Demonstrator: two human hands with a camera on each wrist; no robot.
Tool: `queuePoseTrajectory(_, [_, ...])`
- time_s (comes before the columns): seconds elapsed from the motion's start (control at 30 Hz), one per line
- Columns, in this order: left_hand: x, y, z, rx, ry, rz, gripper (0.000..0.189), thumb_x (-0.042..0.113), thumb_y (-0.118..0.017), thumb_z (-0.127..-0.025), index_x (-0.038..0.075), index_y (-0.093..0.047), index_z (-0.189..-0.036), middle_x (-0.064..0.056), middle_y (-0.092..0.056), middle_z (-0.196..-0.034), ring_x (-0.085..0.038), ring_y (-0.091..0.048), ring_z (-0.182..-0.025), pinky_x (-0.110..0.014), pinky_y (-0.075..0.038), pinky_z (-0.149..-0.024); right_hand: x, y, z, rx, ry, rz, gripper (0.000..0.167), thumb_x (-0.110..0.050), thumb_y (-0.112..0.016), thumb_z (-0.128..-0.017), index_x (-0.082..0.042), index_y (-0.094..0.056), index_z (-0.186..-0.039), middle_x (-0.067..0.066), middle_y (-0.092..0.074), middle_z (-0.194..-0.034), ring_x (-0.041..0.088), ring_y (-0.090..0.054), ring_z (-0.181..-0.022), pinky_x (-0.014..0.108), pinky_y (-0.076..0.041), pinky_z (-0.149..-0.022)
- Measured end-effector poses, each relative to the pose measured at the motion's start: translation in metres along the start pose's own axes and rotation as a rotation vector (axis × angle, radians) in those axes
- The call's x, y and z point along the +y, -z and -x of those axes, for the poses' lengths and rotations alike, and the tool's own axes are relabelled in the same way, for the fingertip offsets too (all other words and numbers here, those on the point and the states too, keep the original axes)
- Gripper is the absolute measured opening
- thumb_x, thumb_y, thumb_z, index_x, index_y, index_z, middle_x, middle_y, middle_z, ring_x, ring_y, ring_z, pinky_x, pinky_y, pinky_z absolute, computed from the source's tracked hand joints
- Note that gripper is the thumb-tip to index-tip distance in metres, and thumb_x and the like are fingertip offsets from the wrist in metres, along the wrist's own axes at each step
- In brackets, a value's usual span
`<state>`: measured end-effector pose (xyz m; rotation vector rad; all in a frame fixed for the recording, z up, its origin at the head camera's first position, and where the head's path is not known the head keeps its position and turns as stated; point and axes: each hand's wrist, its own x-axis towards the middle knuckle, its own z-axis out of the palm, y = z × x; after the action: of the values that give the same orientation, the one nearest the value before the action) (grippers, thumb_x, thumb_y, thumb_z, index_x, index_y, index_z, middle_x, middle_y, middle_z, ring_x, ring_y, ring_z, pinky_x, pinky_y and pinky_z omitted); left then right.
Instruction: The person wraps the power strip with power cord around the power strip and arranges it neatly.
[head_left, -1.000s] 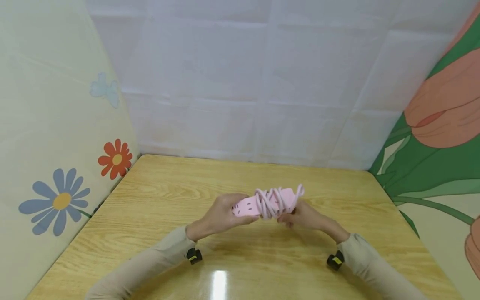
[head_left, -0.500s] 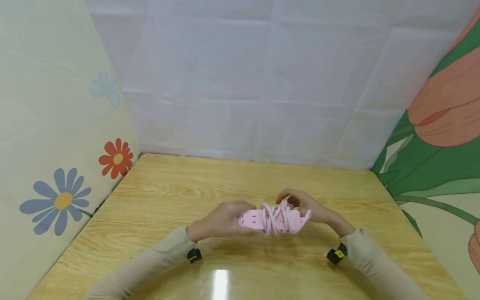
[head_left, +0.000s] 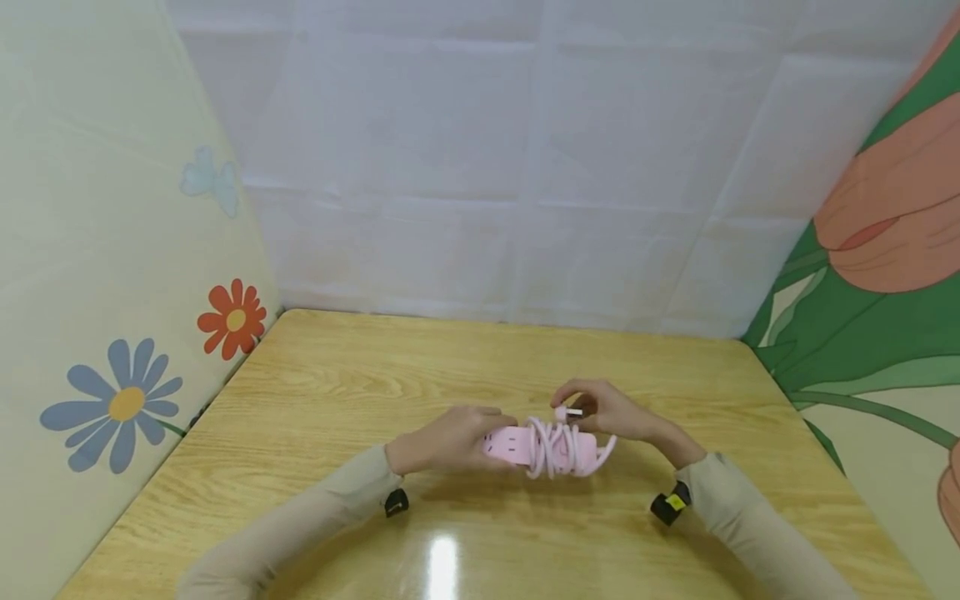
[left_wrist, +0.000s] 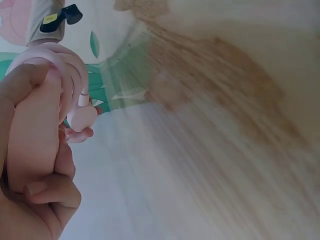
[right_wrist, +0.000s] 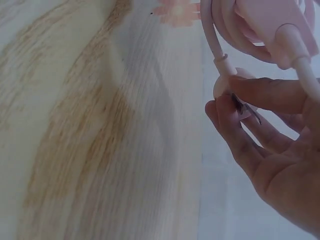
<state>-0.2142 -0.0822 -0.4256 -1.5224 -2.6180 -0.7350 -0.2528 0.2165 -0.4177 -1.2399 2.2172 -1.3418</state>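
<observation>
In the head view a pink power strip (head_left: 508,446) is held up over the table, its sockets facing me. Its pale pink cord (head_left: 542,450) is wound several times around the strip's right half. My left hand (head_left: 456,439) grips the strip's left end; the left wrist view shows the thumb and curled fingers around the strip body (left_wrist: 35,132). At the far side of the strip, my right hand (head_left: 621,414) pinches the cord's plug (head_left: 562,413) between thumb and fingers. Metal prongs (right_wrist: 240,105) stick out of the plug in the right wrist view.
Below the hands lies a wood-grain table (head_left: 360,367). A white cloth wall (head_left: 450,167) stands behind it, with a flower-printed panel (head_left: 90,250) on the left and a tulip-printed panel (head_left: 885,333) on the right. Each wrist carries a small black camera (head_left: 670,503).
The power strip has come lower and nearer, shifting slightly right. My right hand has moved from the strip's near right end to its far side, where it now holds the plug.
</observation>
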Motion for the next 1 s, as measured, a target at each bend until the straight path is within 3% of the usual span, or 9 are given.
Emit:
queuePoseTrajectory(0.17, [-0.006, -0.001, -0.005, -0.032, 0.022, 0.030, 0.057, 0.048, -0.073, -0.087, 0.008, -0.064, -0.126, 0.007, -0.061, -0.093, -0.001, -0.052, -0.070, -0.013, -0.046, -0.058, 0.001, 0.004, -0.003, -0.005, -0.047, -0.008, 0.030, 0.017, -0.062, -0.086, 0.015, -0.056, -0.116, 0.035, -0.056, -0.113, 0.043, -0.063, -0.098, 0.042, -0.053, -0.091])
queuePoseTrajectory(0.37, [-0.012, -0.004, -0.007, -0.078, 0.069, 0.042, 0.060, 0.049, -0.072, -0.087, 0.009, -0.061, -0.131, 0.005, -0.063, -0.099, -0.001, -0.054, -0.073, -0.014, -0.047, -0.061, 0.001, 0.006, -0.003, 0.032, -0.062, 0.027, 0.029, 0.014, -0.066, -0.086, 0.010, -0.059, -0.114, 0.032, -0.059, -0.109, 0.033, -0.066, -0.091, 0.039, -0.057, -0.083])
queuePoseTrajectory(0.6, [-0.017, -0.006, -0.011, -0.177, 0.136, -0.127, 0.066, 0.054, -0.068, -0.088, 0.018, -0.053, -0.142, -0.010, -0.063, -0.125, -0.015, -0.062, -0.089, -0.023, -0.049, -0.071, 0.003, 0.003, -0.005, 0.040, -0.131, 0.017, 0.028, 0.008, -0.066, -0.090, 0.012, -0.057, -0.116, 0.032, -0.058, -0.115, 0.033, -0.068, -0.088, 0.038, -0.058, -0.074])
queuePoseTrajectory(0.73, [-0.023, -0.009, -0.016, -0.230, 0.191, -0.130, 0.069, 0.059, -0.064, -0.089, 0.017, -0.050, -0.141, -0.005, -0.064, -0.114, -0.014, -0.061, -0.084, -0.025, -0.050, -0.068, 0.005, 0.002, -0.007, 0.084, -0.183, 0.019, 0.024, 0.003, -0.059, -0.096, 0.012, -0.056, -0.118, 0.035, -0.055, -0.121, 0.028, -0.068, -0.087, 0.035, -0.058, -0.074])
queuePoseTrajectory(0.87, [-0.030, -0.010, -0.017, -0.235, 0.268, -0.081, 0.071, 0.062, -0.067, -0.085, 0.015, -0.047, -0.134, 0.002, -0.059, -0.103, -0.009, -0.056, -0.077, -0.023, -0.048, -0.062, 0.010, 0.000, -0.008, 0.099, -0.241, 0.033, 0.021, -0.002, -0.052, -0.101, 0.009, -0.057, -0.119, 0.032, -0.055, -0.123, 0.024, -0.068, -0.086, 0.035, -0.057, -0.075])
queuePoseTrajectory(1.0, [-0.032, -0.011, -0.013, -0.203, 0.240, -0.096, 0.068, 0.061, -0.068, -0.085, 0.014, -0.047, -0.130, 0.000, -0.057, -0.111, -0.011, -0.056, -0.087, -0.024, -0.049, -0.070, 0.015, -0.002, -0.008, 0.094, -0.281, 0.058, 0.021, -0.003, -0.051, -0.101, 0.008, -0.059, -0.118, 0.027, -0.059, -0.120, 0.025, -0.066, -0.091, 0.036, -0.056, -0.077])
